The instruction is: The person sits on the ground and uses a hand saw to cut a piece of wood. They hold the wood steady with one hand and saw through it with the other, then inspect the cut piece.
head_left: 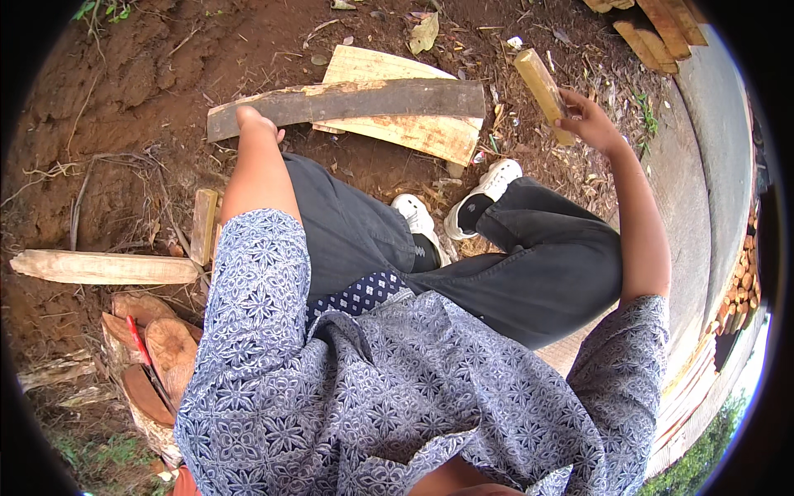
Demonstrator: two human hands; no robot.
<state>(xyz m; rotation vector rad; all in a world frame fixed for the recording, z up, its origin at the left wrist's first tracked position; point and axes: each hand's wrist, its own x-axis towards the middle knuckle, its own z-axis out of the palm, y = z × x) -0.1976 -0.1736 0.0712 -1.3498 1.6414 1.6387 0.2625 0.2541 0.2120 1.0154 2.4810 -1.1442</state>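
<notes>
A long, narrow plank with a dark, bark-like face (380, 99) lies across a wider pale board (413, 136) on the ground in front of me. My left hand (258, 121) is closed on the plank's left end, the fingers partly hidden behind the wrist. On the right, my right hand (591, 124) grips a short, squared wooden block (538, 81) by its lower part. The block tilts up to the left, beyond the right end of the plank and apart from it.
At left lie a pale squared timber (107, 267), a short wood piece (203, 225) and cut logs (169, 345) with a thin red object (138, 339) on them. A concrete strip (703, 165) runs along the right, below stacked lumber (662, 29). My white shoes (499, 178) are near the board.
</notes>
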